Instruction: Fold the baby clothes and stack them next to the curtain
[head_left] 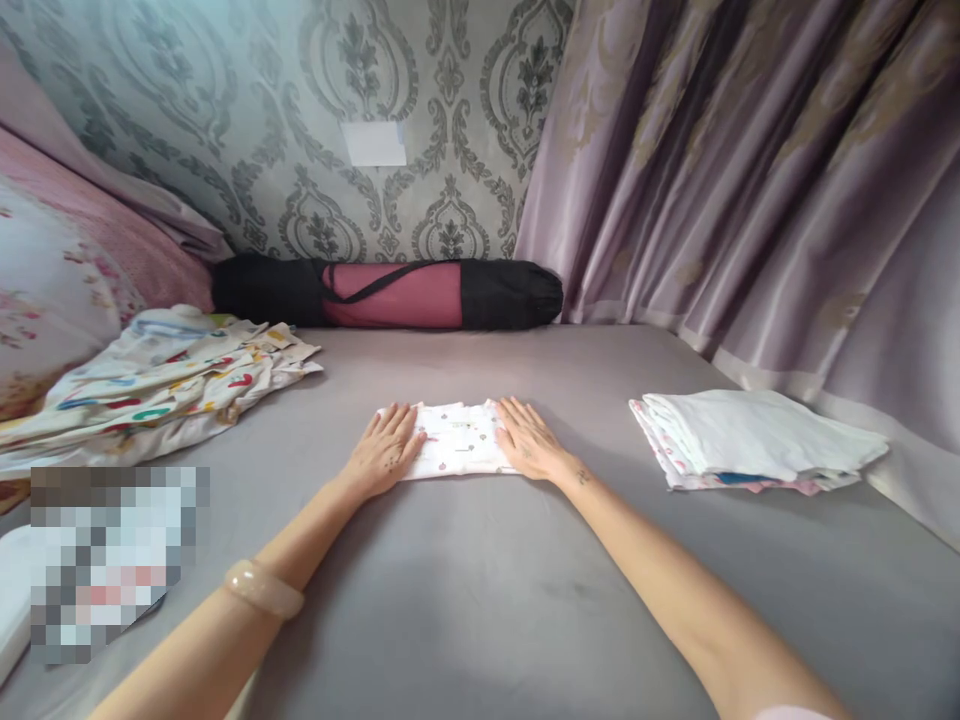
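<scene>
A folded white cloth [461, 448] with small printed motifs lies on the grey bed sheet [465, 600], straight ahead of me. My left hand [386, 447] rests flat on its left end, fingers stretched out. On the right end, my right hand [529, 440] is also flat, with its fingers pointing forward. Neither hand grips the cloth. Both palms cover the cloth's ends, so those parts are hidden.
Off to the right is a stack of folded white cloths [757, 432]. Loose printed clothes [187, 375] lie at the left, near a pixelated item [112, 560]. A black and pink roll bag [397, 295] sits along the wall. Purple curtains [712, 170] hang at the right.
</scene>
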